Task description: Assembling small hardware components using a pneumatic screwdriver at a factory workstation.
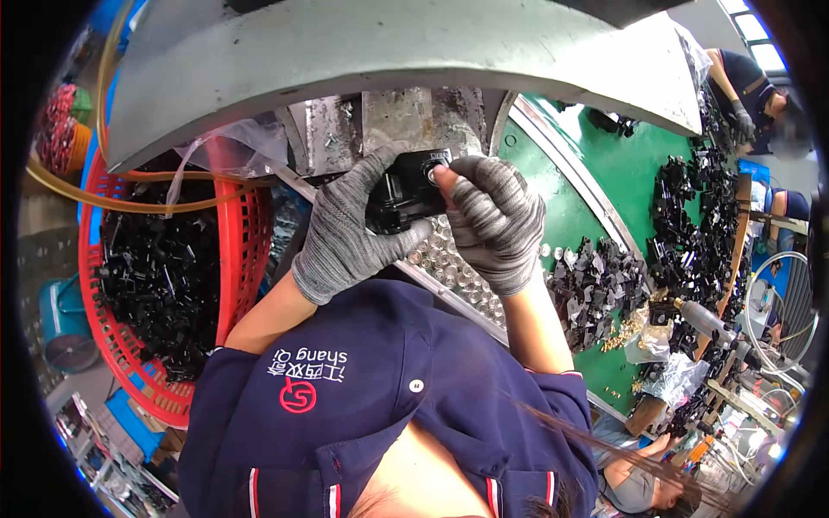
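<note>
My left hand (345, 229), in a grey knit glove, is closed round a black moulded part (399, 197) at the middle of the view. Fingers lie along its far left side and the thumb along its near edge. My right hand (499, 216), gloved alike but with a bare thumb tip, is curled at the part's right end. There the thumb presses on a small round metal piece (432, 173) at the part's top face. The curled fingers hide some of that piece. Just beyond the part is a worn metal block (397, 116).
A curved grey machine housing (389, 52) arches over the far side. At left stands a red basket (91, 268) of black parts. Clear round pieces (458, 272) lie near my hands. The green table (561, 194) bears heaps of black parts (596, 285). Other people (751, 86) are at right.
</note>
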Demonstrator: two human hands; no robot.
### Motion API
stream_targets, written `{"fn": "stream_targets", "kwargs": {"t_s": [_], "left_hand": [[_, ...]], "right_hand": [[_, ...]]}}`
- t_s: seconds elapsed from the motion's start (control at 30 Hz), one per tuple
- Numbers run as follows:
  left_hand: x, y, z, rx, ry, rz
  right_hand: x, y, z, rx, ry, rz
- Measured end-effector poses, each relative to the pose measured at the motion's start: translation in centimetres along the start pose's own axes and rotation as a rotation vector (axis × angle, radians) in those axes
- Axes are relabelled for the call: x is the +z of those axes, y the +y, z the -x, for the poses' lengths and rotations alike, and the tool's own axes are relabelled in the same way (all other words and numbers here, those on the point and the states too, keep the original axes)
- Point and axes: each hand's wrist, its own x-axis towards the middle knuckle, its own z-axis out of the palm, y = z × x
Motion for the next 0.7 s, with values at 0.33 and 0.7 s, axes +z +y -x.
{"fn": "stream_targets", "kwargs": {"t_s": [0.33,0.7], "left_hand": [[-0.4,2.2,-0.6,0.060,0.038,-0.039],[-0.5,-1.2,-2.6,-0.004,0.184,0.399]], "right_hand": [[0.6,-1.0,-0.5,0.094,0.068,-0.030],[3.1,-0.4,0.3,0.433,0.282,-0.440]]}}
